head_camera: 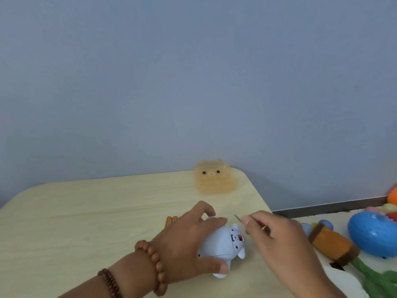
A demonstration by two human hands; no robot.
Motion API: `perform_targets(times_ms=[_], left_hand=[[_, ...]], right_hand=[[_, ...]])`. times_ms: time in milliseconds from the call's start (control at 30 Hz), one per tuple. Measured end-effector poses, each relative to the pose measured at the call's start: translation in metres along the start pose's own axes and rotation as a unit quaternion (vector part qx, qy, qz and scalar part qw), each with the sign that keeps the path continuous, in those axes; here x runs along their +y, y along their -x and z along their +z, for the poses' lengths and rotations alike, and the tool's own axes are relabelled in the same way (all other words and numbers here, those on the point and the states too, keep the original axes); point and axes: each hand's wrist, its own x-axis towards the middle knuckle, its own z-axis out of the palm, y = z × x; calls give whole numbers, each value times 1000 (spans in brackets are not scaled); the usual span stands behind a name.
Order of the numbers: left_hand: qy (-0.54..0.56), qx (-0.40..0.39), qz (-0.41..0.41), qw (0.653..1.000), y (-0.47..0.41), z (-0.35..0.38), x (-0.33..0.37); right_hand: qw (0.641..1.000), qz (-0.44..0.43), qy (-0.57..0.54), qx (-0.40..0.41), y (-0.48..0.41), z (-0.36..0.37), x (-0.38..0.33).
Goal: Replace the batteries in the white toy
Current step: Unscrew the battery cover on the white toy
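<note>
Left hand (189, 239): fingers and thumb curled round one small white plastic animal toy (221, 244), which lies on its side on the pale wood-grain table (86, 222). The toy's underside faces the right hand and shows one square recess (238, 238) with a red part inside.

Right hand (279, 244): just right of the toy, thumb and forefinger pinching one thin grey metal rod (238, 217). The rod's tip pokes out beyond the toy, apart from it.

Batteries: two orange cylindrical batteries (171, 220), side by side just behind the left hand, which hides their near ends.

Bracelets: two brown wooden bead bracelets (154, 263) on the left wrist, one large-beaded, one finer.

Beyond both hands, near the far table edge: one translucent orange bear-faced box (211, 179).

Right of the right hand, off the table:
- one blue spiked ball (373, 235)
- one orange-and-brown block-shaped toy (330, 244), partly behind the right hand
- one green plush item (378, 280), cut by the frame edge
</note>
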Motion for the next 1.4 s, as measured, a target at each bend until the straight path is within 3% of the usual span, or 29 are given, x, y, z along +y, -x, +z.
perform_targets(times_ms=[67, 167, 233, 400, 633, 800, 967, 1067, 1233, 1400], left_hand=[[8, 6, -6, 1000, 0, 1, -2], [15, 10, -12, 1000, -1, 2, -4], [30, 4, -19, 999, -3, 1, -4], [37, -16, -19, 999, -8, -4, 3], [14, 21, -37, 999, -10, 0, 16], [41, 14, -53, 998, -4, 1, 7], [47, 38, -71, 996, 1, 5, 9], [47, 43, -74, 995, 2, 5, 11], [53, 44, -79, 994, 2, 5, 12], [66, 50, -85, 993, 2, 4, 11]], right_hand=[[999, -22, -34, 0, -3, -11, -1], [985, -15, -95, -141, 2, -14, 3], [977, -24, -95, -190, 6, -8, 7], [975, -24, -125, -183, 5, 3, 4], [972, -16, -139, -188, 6, 5, -5], [971, -32, -68, -227, 2, -5, 1], [993, 36, 23, -114, -13, -9, 25], [988, 27, 110, -103, -9, 7, 32], [991, 4, 132, -29, -1, 11, 27], [998, -27, -59, -12, -5, -31, 3]])
